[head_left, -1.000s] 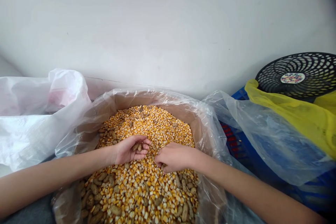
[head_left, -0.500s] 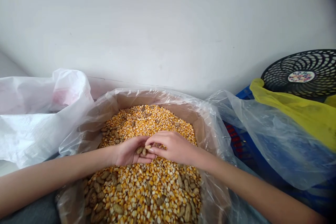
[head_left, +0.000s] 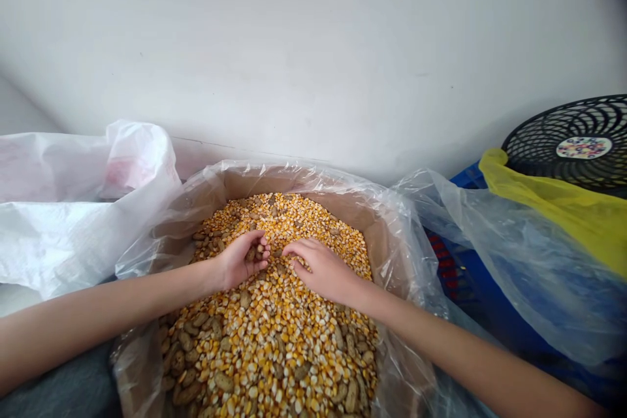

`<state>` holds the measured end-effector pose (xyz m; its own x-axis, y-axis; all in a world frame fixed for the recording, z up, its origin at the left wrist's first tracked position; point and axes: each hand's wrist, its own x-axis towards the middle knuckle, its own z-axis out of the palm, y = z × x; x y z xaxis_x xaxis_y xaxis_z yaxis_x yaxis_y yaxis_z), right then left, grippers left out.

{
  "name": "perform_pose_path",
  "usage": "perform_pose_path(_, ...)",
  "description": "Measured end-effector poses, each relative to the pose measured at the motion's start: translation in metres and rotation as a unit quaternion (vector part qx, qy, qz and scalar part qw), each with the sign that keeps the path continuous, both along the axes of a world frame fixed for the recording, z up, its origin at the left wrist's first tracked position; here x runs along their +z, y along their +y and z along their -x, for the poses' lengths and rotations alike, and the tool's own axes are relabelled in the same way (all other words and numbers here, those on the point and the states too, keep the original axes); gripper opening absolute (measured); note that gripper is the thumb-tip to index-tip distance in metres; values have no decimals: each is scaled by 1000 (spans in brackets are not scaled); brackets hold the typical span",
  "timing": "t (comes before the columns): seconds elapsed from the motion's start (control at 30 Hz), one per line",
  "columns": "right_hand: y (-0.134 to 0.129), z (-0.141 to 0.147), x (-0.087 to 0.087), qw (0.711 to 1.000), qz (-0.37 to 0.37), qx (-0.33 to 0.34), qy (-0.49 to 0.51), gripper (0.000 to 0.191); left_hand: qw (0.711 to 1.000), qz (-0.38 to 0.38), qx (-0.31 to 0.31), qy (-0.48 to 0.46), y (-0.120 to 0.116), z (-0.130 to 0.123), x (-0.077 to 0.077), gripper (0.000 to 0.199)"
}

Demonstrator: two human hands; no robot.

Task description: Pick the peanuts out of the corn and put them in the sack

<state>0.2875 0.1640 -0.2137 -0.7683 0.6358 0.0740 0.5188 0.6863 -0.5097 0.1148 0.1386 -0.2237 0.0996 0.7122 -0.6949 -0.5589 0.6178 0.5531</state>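
A plastic-lined cardboard box point(head_left: 294, 173) holds yellow and white corn kernels point(head_left: 274, 333) with unshelled peanuts point(head_left: 189, 392) among them, thickest at the near left. Over the middle of the corn, my left hand point(head_left: 245, 260) is cupped, its fingers curled around a few peanuts point(head_left: 255, 252). Just to its right and apart from it, my right hand point(head_left: 318, 268) is palm down over the kernels, thumb and fingers parted, and nothing shows between them.
A white sack point(head_left: 59, 228) stands left of the box. To the right are a blue basket point(head_left: 509, 300), clear plastic, a yellow mesh bag point(head_left: 558, 209) and a black woven-pattern basket point(head_left: 539, 137). A pale wall point(head_left: 304, 59) rises behind.
The hands have separated. My left hand has moved slightly up and left and curled more around the peanuts; my right hand has moved away from them, its fingers now parted.
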Motion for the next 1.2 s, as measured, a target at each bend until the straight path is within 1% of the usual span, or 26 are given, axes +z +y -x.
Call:
perform_pose_path(0.07, -3, 2, -9, 997, -29, 66, -24, 31, 1000, -5, 12, 4, 1, 1, -1, 16)
perform_pose_path(0.13, -6, 4, -15, 990, -63, 117, -58, 32, 1000, 1, 2, -2, 0, 1, -3, 17)
perform_pose_path(0.17, -6, 5, -17, 985, -77, 132, -74, 31, 1000, 9, -2, -5, 0, 1, -4, 18)
perform_pose_path(0.23, -6, 6, -18, 980, -97, 142, -96, 25, 1000, 26, -6, -5, -1, 0, -6, 18)
perform_pose_path(0.37, -3, 4, -18, 978, -106, 130, -122, 16, 999, 33, -8, 3, -1, -1, -4, 18)
perform_pose_path(0.47, 0, 2, -15, 983, -82, 106, -123, 14, 999, 40, -20, 8, -2, -2, -2, 19)
perform_pose_path(0.53, 2, 1, -9, 991, -55, 73, -95, 16, 998, 47, -37, 7, -2, -3, -1, 19)
perform_pose_path(0.6, 4, 1, -1, 998, -28, 26, -42, 19, 998, 46, -49, 5, -2, -3, 0, 19)
perform_pose_path(0.67, 4, 2, 9, 1000, -8, -18, 13, 18, 998, 41, -52, 5, -2, -3, -1, 17)
perform_pose_path(0.73, 2, 4, 17, 998, -3, -39, 45, 16, 997, 38, -61, -2, -3, -3, -1, 15)
perform_pose_path(0.83, -3, 6, 23, 999, -21, -18, 45, 16, 994, 23, -102, -36, -5, -4, 0, 12)
perform_pose_path(0.93, -7, 9, 20, 998, -50, 22, 13, 14, 984, 4, -162, -71, -8, -6, 3, 12)
perform_pose_path(1.0, -9, 9, 16, 997, -67, 38, 1, 14, 978, 5, -193, -84, -9, -6, 4, 15)
perform_pose_path(1.1, -9, 10, 13, 996, -70, 52, 5, 15, 975, 18, -207, -84, -9, -6, 4, 18)
perform_pose_path(1.2, -8, 9, 15, 997, -58, 54, 15, 13, 981, 24, -182, -70, -8, -5, 3, 17)
